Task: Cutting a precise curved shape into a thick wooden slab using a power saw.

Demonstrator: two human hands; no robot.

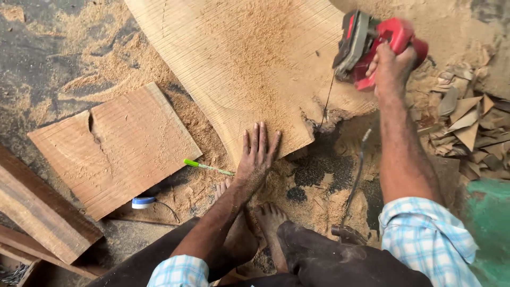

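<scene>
A person crouches on a sawdust-covered floor [64,64], the left hand [256,157] spread flat, fingers released, on the near edge of a large curved wooden slab [239,58]. The right hand [392,66] is clenched around a red power tool [372,45] at the slab's far right edge. A smaller board [114,149] and a green pen [207,167] lie just left of the left hand.

The person is crouching over a big curved wooden slab [239,64] on the sawdust-covered floor [48,58]. The left hand [256,159] is pressing flat on the slab's near edge, fingers spread, while the right hand [392,66] is gripping a red power tool [372,45] held above the slab's right side. A green pen [207,167] is lying beside a smaller square board [114,146].
</scene>
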